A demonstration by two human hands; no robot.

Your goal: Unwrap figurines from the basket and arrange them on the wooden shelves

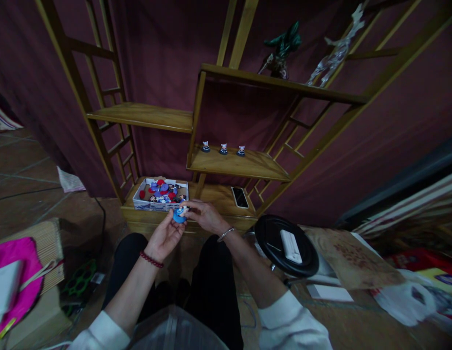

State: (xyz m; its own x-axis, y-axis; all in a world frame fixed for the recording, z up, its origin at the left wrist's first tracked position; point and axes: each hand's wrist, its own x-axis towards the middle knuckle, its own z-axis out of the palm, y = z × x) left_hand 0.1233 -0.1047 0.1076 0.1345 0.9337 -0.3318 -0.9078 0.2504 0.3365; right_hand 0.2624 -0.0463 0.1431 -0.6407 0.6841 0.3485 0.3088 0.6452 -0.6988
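Note:
Between my two hands is a small figurine (180,214) with a blue round base and a whitish upper part. My left hand (166,238) pinches the base from the left, palm turned up. From the right, the fingers of my right hand (206,215) close on its upper part. Just behind them, on the lowest shelf, stands an open white box (153,206) filled with more figurines in blue, red and black. On the middle shelf (244,166), three small dark-and-white figurines (224,148) stand upright in a row.
A phone (240,197) lies on the lowest shelf to the right. Higher up stand a green statuette (284,46) and a clear one (335,51). A black round stool (284,243) holding a white pack (290,246) is at right. A pink item (30,257) lies at left.

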